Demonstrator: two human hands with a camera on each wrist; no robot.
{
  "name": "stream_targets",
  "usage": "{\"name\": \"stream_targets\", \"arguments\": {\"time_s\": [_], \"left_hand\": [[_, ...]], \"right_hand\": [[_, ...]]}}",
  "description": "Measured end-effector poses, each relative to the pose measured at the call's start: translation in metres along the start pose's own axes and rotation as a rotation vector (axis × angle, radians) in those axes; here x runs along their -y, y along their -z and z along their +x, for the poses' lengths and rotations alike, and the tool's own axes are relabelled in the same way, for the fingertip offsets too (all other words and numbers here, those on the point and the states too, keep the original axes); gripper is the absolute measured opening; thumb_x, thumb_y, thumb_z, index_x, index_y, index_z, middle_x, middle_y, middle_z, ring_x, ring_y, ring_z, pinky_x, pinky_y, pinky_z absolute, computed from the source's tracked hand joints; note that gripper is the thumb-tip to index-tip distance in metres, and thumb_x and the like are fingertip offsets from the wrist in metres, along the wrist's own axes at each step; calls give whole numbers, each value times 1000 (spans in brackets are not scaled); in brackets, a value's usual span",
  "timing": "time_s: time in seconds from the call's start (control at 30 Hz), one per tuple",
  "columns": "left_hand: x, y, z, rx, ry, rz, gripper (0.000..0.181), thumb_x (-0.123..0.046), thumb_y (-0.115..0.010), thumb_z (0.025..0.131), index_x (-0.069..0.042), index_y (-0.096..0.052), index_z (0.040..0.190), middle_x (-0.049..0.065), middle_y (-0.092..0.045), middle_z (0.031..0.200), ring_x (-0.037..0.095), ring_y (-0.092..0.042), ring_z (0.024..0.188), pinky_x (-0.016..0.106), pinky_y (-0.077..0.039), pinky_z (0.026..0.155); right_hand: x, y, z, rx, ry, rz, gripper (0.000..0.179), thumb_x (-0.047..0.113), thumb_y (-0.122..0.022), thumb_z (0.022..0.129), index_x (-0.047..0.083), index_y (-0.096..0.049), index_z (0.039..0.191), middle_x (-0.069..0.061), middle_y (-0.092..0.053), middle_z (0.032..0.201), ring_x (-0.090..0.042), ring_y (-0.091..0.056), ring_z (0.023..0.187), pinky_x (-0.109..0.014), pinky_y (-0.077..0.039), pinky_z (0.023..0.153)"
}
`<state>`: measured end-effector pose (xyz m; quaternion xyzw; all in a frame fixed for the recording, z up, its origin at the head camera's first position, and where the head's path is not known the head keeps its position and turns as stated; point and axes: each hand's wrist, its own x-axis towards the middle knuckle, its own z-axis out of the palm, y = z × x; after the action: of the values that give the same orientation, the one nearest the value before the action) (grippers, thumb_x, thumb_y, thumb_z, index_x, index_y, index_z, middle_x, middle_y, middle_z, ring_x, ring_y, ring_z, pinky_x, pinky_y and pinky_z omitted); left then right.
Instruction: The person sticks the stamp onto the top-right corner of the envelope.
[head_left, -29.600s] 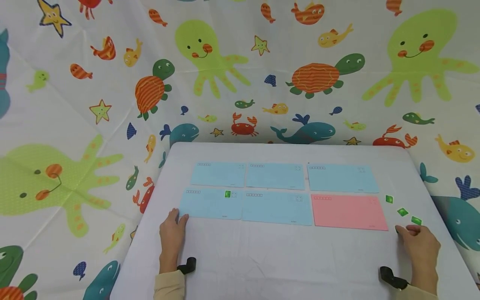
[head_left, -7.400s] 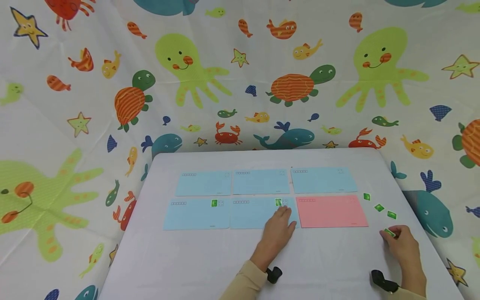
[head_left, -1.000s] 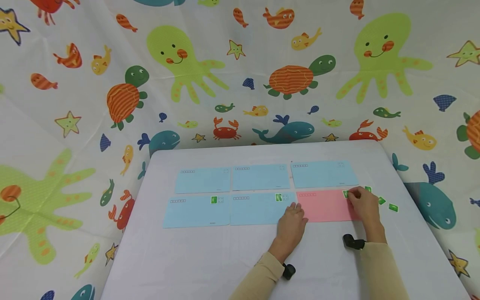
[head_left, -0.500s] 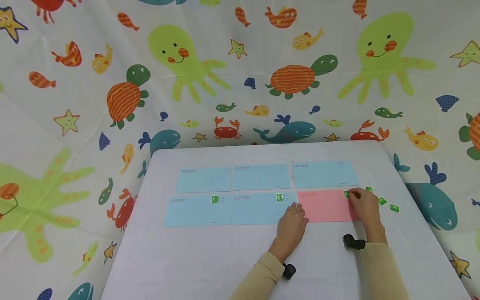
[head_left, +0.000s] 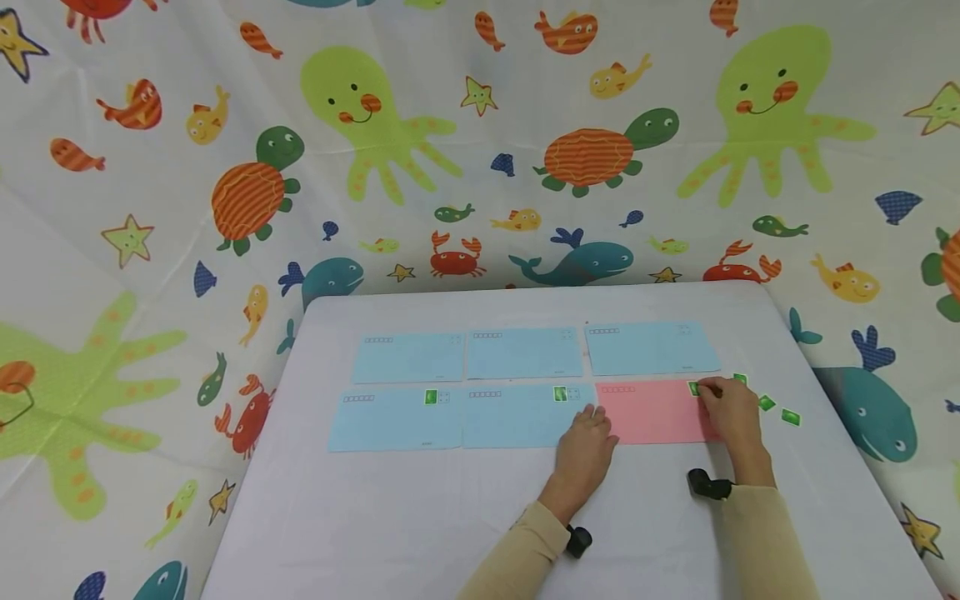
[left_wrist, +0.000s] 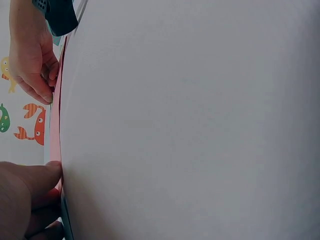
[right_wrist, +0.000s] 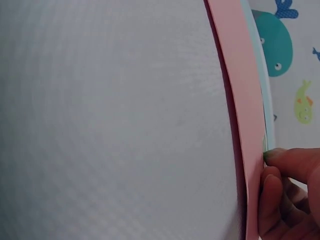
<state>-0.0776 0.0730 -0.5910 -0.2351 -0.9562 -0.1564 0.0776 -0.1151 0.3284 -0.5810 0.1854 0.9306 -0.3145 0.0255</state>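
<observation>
In the head view my right hand (head_left: pixel 735 412) pinches a small green stamp (head_left: pixel 693 388) at the upper right corner of the pink envelope (head_left: pixel 645 417). Part of that stamp is hidden behind the fingertips; in the right wrist view only a green sliver (right_wrist: pixel 265 155) shows under the thumb. My left hand (head_left: pixel 583 454) rests with extended fingers where the pink envelope meets the lower middle blue envelope (head_left: pixel 517 425). The left wrist view has its thumb (left_wrist: pixel 47 175) on the pink edge. Green stamps lie on that blue envelope (head_left: pixel 560 393) and the lower left blue envelope (head_left: pixel 431 397).
Three more blue envelopes form the back row: left (head_left: pixel 408 358), middle (head_left: pixel 525 353) and right (head_left: pixel 652 348). Loose green stamps (head_left: pixel 791 417) lie right of the pink envelope, one partly behind my right hand. A sea-animal printed cloth (head_left: pixel 450 150) hangs behind the white table (head_left: pixel 375 517).
Since the oldest frame a stamp has appeared on the lower middle blue envelope. My left hand moved right to the pink envelope; my right hand brought a stamp onto it. Over the last second both hands stay still.
</observation>
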Motion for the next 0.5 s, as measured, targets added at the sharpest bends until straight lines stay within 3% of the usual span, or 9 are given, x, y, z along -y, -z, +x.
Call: {"name": "stream_targets", "arguments": {"time_s": [0.33, 0.5], "left_hand": [[0, -2, 0, 18, 5, 7, 27, -29, -71, 94, -10, -76, 113, 3, -71, 127, 17, -65, 125, 28, -52, 104], [1, -2, 1, 16, -9, 33, 28, -30, -72, 93, -10, -76, 112, 3, -72, 126, 17, -65, 124, 27, -52, 104]], "right_hand": [[-5, 0, -1, 1, -11, 38, 36, 18, -50, 106, -7, -59, 130, -32, -59, 123, -42, -53, 106, -58, -51, 94], [-6, 1, -1, -2, -35, 73, 41, 24, -46, 107, -6, -56, 134, -29, -58, 123, -37, -53, 105, -46, -52, 86]]}}
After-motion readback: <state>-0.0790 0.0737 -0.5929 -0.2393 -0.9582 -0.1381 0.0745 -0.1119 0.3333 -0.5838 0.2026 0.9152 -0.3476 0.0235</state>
